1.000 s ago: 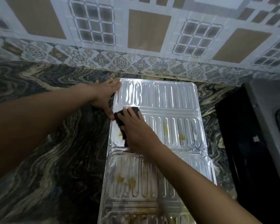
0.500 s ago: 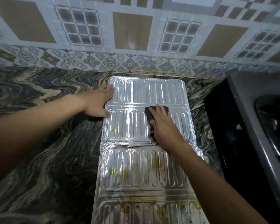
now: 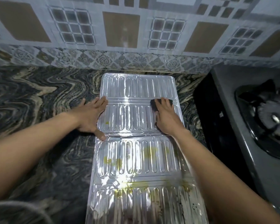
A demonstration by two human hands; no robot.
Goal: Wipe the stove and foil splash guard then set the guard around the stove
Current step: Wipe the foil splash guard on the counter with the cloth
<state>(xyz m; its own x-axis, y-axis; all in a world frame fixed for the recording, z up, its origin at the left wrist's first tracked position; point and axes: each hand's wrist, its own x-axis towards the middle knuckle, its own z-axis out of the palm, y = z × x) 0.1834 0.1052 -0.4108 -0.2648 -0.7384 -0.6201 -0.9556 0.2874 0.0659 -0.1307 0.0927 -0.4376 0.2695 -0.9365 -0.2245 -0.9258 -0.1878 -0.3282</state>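
The ribbed foil splash guard (image 3: 136,159) lies flat on the marbled counter, unfolded in several panels, with yellow and dark stains on the near panels. My left hand (image 3: 90,118) rests flat at the guard's left edge, fingers straight, pressing it down. My right hand (image 3: 166,118) lies with straight fingers on a dark cloth (image 3: 170,102) and presses it onto the right side of the second panel from the wall. The grey gas stove (image 3: 242,120) stands at the right, its black burner (image 3: 268,117) in view.
A patterned tiled wall (image 3: 120,29) closes the back, just beyond the guard's far edge. Dark marbled counter (image 3: 39,97) stretches to the left. A black gap (image 3: 208,120) runs between the guard and the stove. A grey blurred shape (image 3: 14,212) sits at bottom left.
My right hand has slid the dark cloth from the left side of the panel across to its right side. My left hand has stayed at the guard's left edge. The view has shifted right.
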